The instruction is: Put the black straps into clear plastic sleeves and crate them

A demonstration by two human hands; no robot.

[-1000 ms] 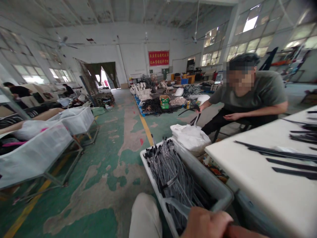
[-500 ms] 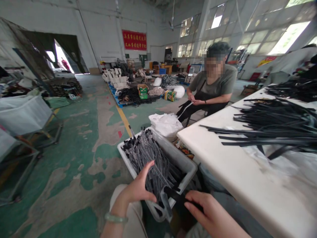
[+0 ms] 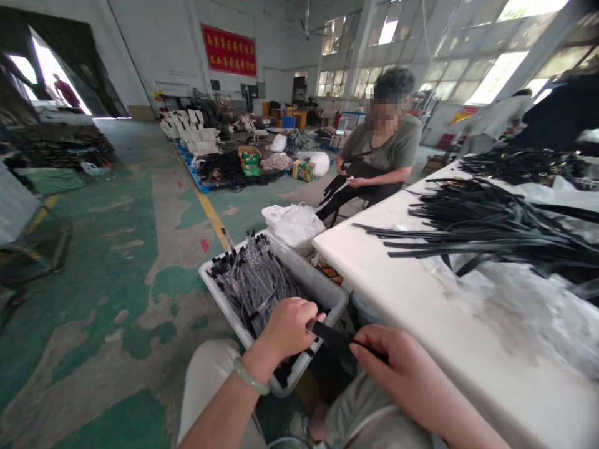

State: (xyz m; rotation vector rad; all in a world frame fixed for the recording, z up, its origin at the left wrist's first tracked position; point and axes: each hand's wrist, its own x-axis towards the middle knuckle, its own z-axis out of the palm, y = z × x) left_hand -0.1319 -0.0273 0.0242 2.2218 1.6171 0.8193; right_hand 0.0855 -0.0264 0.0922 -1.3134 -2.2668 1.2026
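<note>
A black strap (image 3: 333, 338) stretches between my two hands, just above the near right rim of a white plastic bin (image 3: 337, 305). My right hand (image 3: 390, 358) pinches it between thumb and fingers. Over the bin, my left hand (image 3: 291, 327) is closed around the strap's other end, its fingertips partly hidden. A greyish see-through piece shows where the strap enters the left fist. Inside the bin lie many straps in clear plastic sleeves (image 3: 255, 284) with black ends.
To my right, a white table (image 3: 412, 312) bears a heap of black straps (image 3: 496, 218) and crumpled clear plastic (image 3: 515, 305). A white plastic bag (image 3: 294, 223) lies behind the bin. Beyond it a seated co-worker (image 3: 381, 146) handles dark strips.
My left hand, spread beside the dangling clear sleeve before, has closed on the strap's end. My right hand keeps its grip. The whole view has swung slightly to the right.
</note>
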